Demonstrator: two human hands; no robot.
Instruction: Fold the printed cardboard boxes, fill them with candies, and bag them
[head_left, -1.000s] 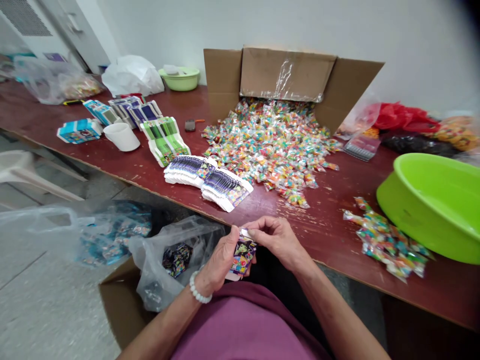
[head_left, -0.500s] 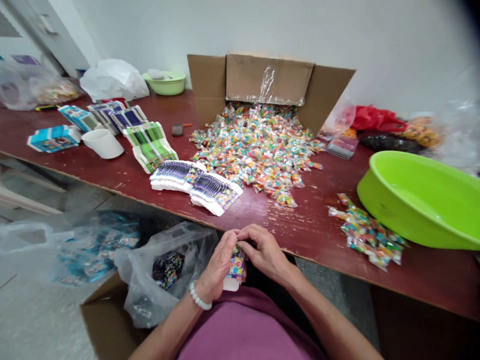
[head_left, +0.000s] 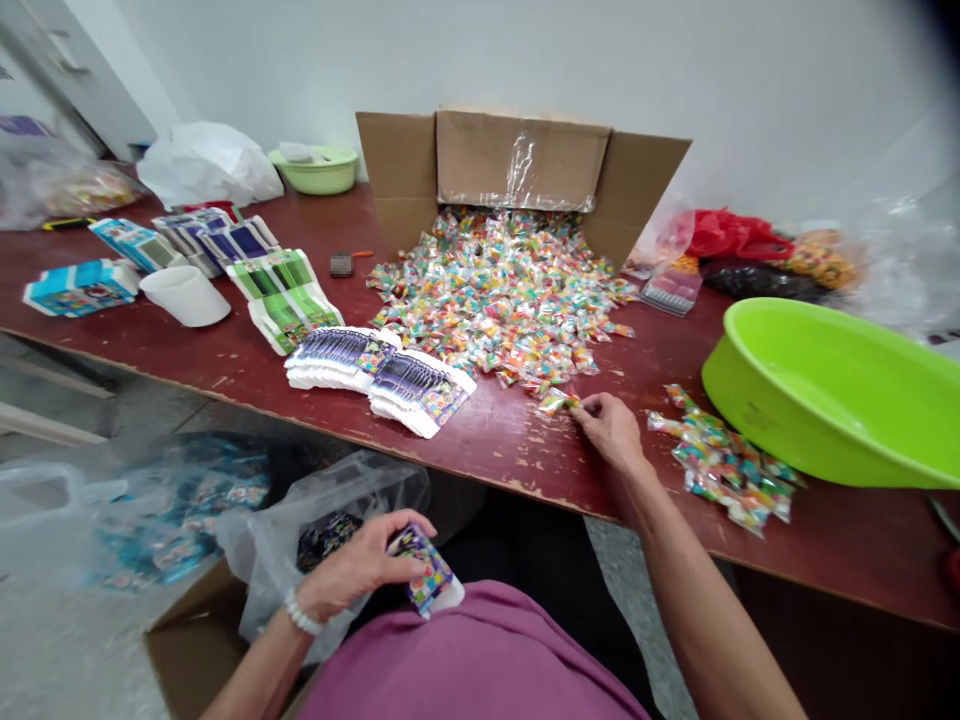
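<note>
My left hand (head_left: pixel 375 560) is closed around a small purple printed carton (head_left: pixel 429 578), held low over my lap with a white end flap sticking out. On the table, my right hand (head_left: pixel 611 428) pinches the end of a clear-wrapped candy packet (head_left: pixel 553 402) at the near edge of a large candy pile (head_left: pixel 502 300). The pile spills from a cardboard box (head_left: pixel 517 160) lying on its side. Left of that hand lie fanned stacks of flat purple cartons (head_left: pixel 420 388), and beyond them a stack of flat green cartons (head_left: pixel 283 295).
A green basin (head_left: pixel 825 420) stands at the right, beside a smaller candy heap (head_left: pixel 731 460). Farther left are a white cup (head_left: pixel 186 296) and blue cartons (head_left: pixel 82 288). Below the table's front edge, a clear plastic bag (head_left: pixel 262 545) lines an open carton (head_left: pixel 191 640).
My hands have parted. The right one has left the purple carton and reached forward to a candy packet on the table; the left has moved down and left, still holding the carton.
</note>
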